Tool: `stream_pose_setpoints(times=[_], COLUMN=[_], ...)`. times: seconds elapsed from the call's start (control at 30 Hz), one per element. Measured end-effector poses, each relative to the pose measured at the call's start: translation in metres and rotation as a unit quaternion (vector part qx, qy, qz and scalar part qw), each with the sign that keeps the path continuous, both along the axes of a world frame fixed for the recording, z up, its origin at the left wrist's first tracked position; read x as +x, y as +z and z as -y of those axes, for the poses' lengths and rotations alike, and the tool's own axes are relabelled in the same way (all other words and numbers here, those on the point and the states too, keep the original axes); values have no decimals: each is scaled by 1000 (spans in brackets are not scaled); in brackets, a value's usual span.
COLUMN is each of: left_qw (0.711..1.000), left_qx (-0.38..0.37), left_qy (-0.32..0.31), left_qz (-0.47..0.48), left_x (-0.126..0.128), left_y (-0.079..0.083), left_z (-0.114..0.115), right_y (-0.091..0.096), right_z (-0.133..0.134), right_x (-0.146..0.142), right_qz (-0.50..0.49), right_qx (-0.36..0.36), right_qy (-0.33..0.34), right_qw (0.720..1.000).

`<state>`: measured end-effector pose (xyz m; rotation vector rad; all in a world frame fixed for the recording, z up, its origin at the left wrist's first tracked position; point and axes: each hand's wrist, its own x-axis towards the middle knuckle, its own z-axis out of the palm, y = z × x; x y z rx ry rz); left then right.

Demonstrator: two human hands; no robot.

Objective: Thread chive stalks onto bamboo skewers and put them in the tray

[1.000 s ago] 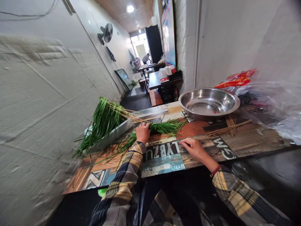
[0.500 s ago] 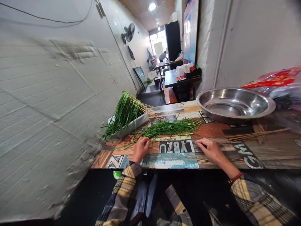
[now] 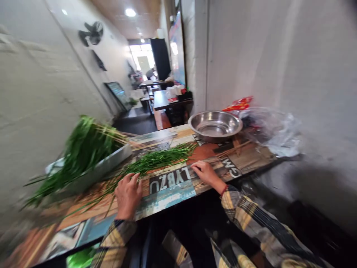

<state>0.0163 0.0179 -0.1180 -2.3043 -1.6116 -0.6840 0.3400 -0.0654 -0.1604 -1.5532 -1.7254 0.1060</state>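
A loose pile of garlic chives [image 3: 161, 158] lies across the patterned tabletop. My left hand [image 3: 128, 193] is at the near left end of this pile, its fingers bent and slightly apart, with nothing visible in them. Over the printed letters, my right hand [image 3: 205, 173] has its fingers drawn together toward the thumb; whatever they may hold is too small to make out. To the left, a white tray [image 3: 97, 175] carries a thick bunch of chives [image 3: 86, 149] threaded on thin bamboo skewers [image 3: 114, 134], whose bare ends point right.
A steel basin [image 3: 214, 126] stands at the back right. Beside it are more bamboo skewers [image 3: 234, 149] and a clear plastic bag [image 3: 273, 130]. Walls rise on both sides. Farther off are dark tables [image 3: 160, 100] and a bent-over person [image 3: 151, 73].
The view has swung to the right, so the table now slants and the basin sits nearer the middle. My left hand's fingers have loosened from a closed pose. My right hand looks much the same.
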Motion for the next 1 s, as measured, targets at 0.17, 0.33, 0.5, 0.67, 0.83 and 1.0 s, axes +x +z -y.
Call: stream_pose_setpoints(times=[0.17,0.33,0.5,0.67,0.83,1.0], left_qw=[993,968,947,944,944,941], left_qx=[8,-26,-61,-74,-80,-96], left_qy=[-121,-242,-285,-278,-272,-268], left_qz=[3,68,134,160,170,183], left_x=[70,116,118,116,116,116], left_y=[0,-25,-47,-47,-46,-47], left_z=[25,33,32,35,36,37], right_y=[6,19,32,29,30,53], right_z=[0,10,22,28,32,35], right_x=[0,39,113,151,153,132], right_qz=[46,117,197,272,333,380], right_qx=[-3,-25,-77,-118,-117,-72], right_qy=[-36,-63,-135,-154,-162,-137], right_qw=[998,991,968,942,922,912])
